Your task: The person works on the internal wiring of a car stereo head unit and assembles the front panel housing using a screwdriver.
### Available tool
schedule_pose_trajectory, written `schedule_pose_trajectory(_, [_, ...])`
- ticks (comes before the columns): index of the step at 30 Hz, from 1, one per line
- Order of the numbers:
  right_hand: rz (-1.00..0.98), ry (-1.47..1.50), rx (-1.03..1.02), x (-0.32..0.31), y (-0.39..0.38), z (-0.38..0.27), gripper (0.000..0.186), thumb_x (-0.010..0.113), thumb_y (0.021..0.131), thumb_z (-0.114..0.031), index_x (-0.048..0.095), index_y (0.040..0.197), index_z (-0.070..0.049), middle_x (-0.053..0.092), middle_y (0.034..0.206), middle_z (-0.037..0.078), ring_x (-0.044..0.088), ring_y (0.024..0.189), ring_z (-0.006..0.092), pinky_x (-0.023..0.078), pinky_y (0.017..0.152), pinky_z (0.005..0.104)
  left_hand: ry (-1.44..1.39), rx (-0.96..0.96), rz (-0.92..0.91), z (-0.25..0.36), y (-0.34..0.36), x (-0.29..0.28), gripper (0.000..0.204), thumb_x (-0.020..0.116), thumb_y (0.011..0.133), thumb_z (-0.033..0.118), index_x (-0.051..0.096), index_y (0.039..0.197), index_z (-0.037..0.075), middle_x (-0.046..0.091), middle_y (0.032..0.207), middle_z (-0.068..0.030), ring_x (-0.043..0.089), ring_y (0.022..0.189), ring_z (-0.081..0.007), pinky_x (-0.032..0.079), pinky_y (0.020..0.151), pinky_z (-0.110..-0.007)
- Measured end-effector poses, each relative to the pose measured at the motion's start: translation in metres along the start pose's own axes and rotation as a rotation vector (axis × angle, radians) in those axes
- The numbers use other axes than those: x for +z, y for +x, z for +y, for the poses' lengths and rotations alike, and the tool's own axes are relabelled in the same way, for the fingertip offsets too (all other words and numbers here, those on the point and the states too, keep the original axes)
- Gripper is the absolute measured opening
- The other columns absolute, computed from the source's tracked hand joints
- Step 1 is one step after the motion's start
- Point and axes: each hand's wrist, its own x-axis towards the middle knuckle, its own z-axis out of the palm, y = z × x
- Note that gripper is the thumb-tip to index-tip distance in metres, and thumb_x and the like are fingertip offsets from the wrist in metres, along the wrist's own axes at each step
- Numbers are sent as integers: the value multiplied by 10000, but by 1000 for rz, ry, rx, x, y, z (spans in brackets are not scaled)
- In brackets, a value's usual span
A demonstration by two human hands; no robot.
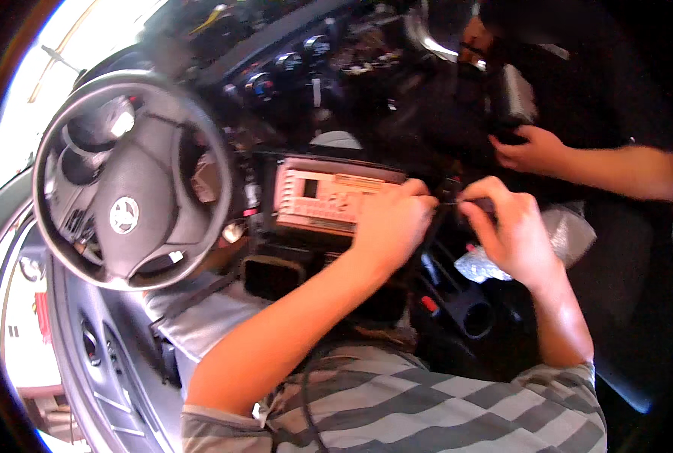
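Note:
A car head unit (295, 198), its pale metal casing and printed label facing up, sits in a dark frame in front of me. My left hand (397, 215) lies over its right end. The fingers of that hand are bent together at the edge, and what they pinch is too small to make out. Just to the right, my right hand (506, 219) has thumb and forefinger closed on something small and dark. A thin dark piece shows between the two hands, blurred. Clear plastic wrap (570, 230) lies under and beside my right hand.
The steering wheel (129, 181) stands at the left, beside the door panel (117, 370). Across the back runs the dark dashboard with round dials (287, 62). A cup holder (476, 318) is near my right forearm. At the right, another person's hand (536, 151) reaches beneath a grey box-like object (519, 94).

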Motion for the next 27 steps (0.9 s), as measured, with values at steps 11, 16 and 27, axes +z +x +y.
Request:
schedule_pose_trajectory(11, [52, -314, 42, 9, 9, -20, 181, 677, 882, -124, 554, 820, -5, 575, 611, 153, 599, 542, 325, 439, 515, 402, -30, -2, -32, -2, -8, 3, 119, 688, 782, 206, 707, 864, 121, 604, 867, -52, 619, 845, -300, 512, 703, -430])
schedule_pose_trajectory(16, [-30, -210, 21, 4, 12, -24, 162, 677, 872, -97, 556, 821, -2, 574, 610, 161, 595, 546, 338, 435, 516, 397, -31, 4, -19, -1, -9, 3, 98, 674, 773, 182, 697, 847, 123, 607, 867, -57, 633, 828, -295, 517, 684, -431])
schedule_pose_trajectory(27, [-153, -47, 79, -6, 9, -28, 114, 615, 848, 20, 563, 948, 11, 623, 803, 202, 633, 726, 386, 478, 629, 422, 20, 8, -64, 0, -10, 3, 114, 646, 780, 192, 698, 868, 141, 617, 878, -55, 643, 833, -294, 517, 688, -445])
